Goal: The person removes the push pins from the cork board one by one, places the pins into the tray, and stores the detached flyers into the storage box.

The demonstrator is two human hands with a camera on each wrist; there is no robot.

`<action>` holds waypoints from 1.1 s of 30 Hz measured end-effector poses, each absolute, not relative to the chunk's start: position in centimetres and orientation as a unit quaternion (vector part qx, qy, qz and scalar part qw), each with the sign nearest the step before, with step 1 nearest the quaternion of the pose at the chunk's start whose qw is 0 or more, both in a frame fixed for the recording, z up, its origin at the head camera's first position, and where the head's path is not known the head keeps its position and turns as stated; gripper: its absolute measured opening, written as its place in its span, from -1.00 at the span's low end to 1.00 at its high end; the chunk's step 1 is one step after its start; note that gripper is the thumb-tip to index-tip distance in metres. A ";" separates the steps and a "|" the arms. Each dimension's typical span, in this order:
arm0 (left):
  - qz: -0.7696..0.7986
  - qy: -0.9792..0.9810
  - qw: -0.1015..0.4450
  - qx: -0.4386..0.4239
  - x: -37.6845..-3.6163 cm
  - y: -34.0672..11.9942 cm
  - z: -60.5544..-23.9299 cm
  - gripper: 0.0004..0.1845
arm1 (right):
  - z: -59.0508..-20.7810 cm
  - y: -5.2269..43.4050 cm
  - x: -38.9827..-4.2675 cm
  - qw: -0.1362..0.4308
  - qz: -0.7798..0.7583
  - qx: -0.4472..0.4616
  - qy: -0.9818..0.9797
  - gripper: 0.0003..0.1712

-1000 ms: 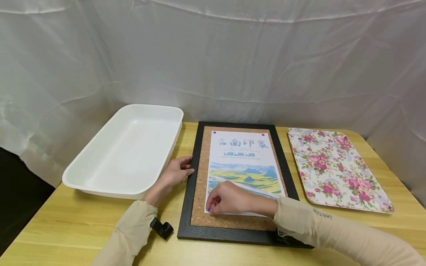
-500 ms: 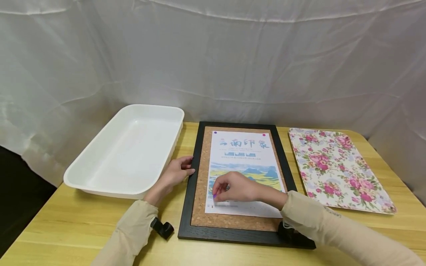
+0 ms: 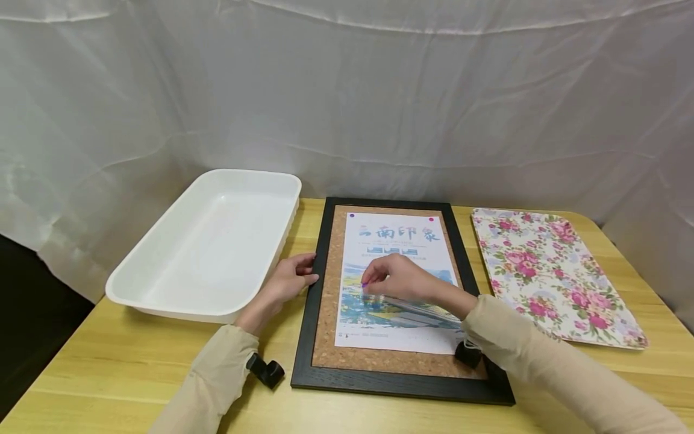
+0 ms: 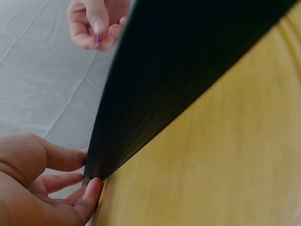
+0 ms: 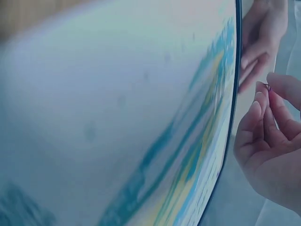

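Note:
A framed corkboard (image 3: 332,355) lies flat on the table. On it is a white poster (image 3: 398,343) with blue lettering and a landscape, with a purple pushpin (image 3: 352,215) and a pink pushpin (image 3: 431,219) at its top corners. My right hand (image 3: 398,277) is over the poster's middle, pinching another purple pushpin (image 3: 365,286) between thumb and index finger; the left wrist view also shows this pin (image 4: 98,38). At the board's left edge, the thumb and fingertips of my left hand (image 3: 287,278) hold the black frame (image 4: 101,165).
A deep white tray (image 3: 293,205) stands left of the board, close by my left forearm. To the right lies a flat floral tray (image 3: 547,271). The wooden table (image 3: 108,374) ends at a grey curtain (image 3: 379,108) behind.
My right hand has moved from the poster's lower left corner up and to the right, carrying the purple pushpin. The left hand has stayed at the frame's edge.

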State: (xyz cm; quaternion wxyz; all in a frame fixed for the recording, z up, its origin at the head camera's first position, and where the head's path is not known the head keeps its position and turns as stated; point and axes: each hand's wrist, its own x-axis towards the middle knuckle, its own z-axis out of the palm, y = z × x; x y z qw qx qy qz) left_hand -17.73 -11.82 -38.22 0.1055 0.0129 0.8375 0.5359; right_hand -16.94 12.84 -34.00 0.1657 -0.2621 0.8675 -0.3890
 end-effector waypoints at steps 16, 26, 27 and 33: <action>0.541 0.834 0.109 0.009 -17.9 -11.7 -38.2 -0.41 | -33.3 17.0 -21.5 0.081 -0.373 -0.175 0.907 -0.80; 0.541 0.833 0.111 0.008 -17.7 -11.9 -38.1 -0.41 | -33.4 19.8 -23.9 0.046 -0.352 -0.103 0.929 -0.74; 0.542 0.833 0.112 0.008 -17.7 -11.9 -38.2 -0.41 | -33.4 20.2 -24.1 0.046 -0.353 -0.092 0.930 -0.73; 0.544 0.831 0.112 0.009 -17.8 -11.8 -38.2 -0.41 | -33.4 22.7 -24.9 0.040 -0.369 -0.040 0.928 -0.65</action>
